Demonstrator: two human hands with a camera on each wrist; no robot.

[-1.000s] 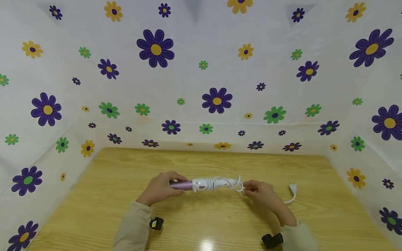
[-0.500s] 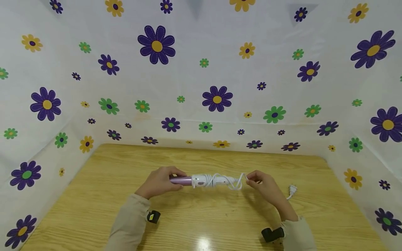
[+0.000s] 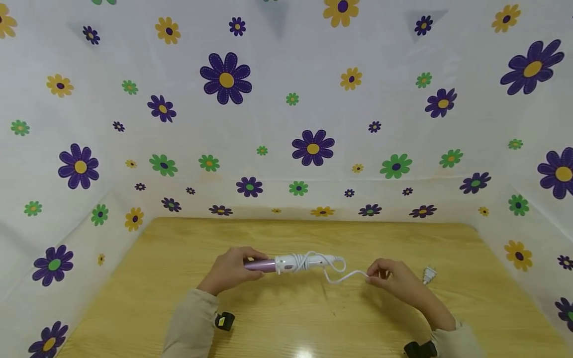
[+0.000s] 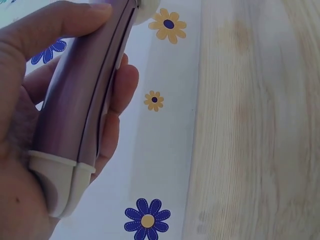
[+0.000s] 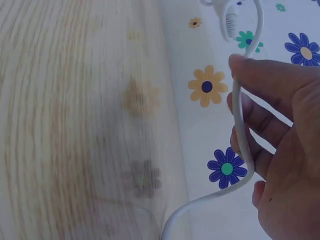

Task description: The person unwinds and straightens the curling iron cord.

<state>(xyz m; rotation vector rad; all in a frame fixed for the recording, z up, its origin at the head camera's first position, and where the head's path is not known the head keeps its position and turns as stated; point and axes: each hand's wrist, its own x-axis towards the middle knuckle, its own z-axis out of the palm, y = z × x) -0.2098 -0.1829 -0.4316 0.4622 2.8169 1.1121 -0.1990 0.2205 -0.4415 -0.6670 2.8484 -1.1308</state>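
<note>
My left hand (image 3: 230,271) grips the purple barrel of a curling iron (image 3: 286,263), held level above the table. In the left wrist view, fingers and thumb wrap the purple barrel (image 4: 80,95), its split white tip near the palm. A white cord (image 3: 337,281) winds several times round the white handle and loops off its right end. Between thumb and fingertips my right hand (image 3: 398,282) pinches a stretch of this cord, and in the right wrist view the cord (image 5: 240,125) runs down past the fingers. Beyond the right hand lies the white two-prong plug (image 3: 429,274).
A wooden table (image 3: 286,318) lies below both hands. White flower-print sheeting (image 3: 268,124) rises at the back and along both sides. Each wrist carries a small black camera, such as the left wrist camera (image 3: 225,321).
My right hand has moved right and away from the handle, drawing out a length of cord from its end. The left hand keeps its grip on the curling iron.
</note>
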